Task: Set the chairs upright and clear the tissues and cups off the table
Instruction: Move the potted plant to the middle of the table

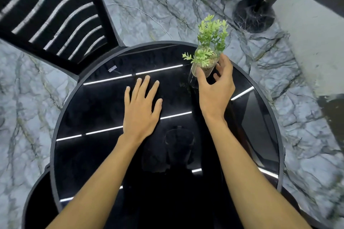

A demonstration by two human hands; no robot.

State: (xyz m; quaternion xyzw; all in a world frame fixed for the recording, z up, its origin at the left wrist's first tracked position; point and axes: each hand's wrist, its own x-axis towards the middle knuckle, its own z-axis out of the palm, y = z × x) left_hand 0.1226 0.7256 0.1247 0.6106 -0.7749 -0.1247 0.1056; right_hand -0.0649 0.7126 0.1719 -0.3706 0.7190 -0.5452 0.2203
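My left hand [142, 107] lies flat and spread on the black glass table [104, 102], gripping nothing. My right hand [216, 84] curls loosely around the small clear pot of green sprigs [205, 61] near the far rim (whether the fingers touch it, I cannot tell); a striped chair [50, 15] stands beyond the table.

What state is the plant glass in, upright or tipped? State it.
Tilted. The glass leans away from the person, its base dark against the table, with the right hand curled loosely round it; whether it is gripped is unclear.

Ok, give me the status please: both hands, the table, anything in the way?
Left hand flat on table, open. Right hand open around plant vase, no firm grip visible. No tissues or cups visible. Chair upright.
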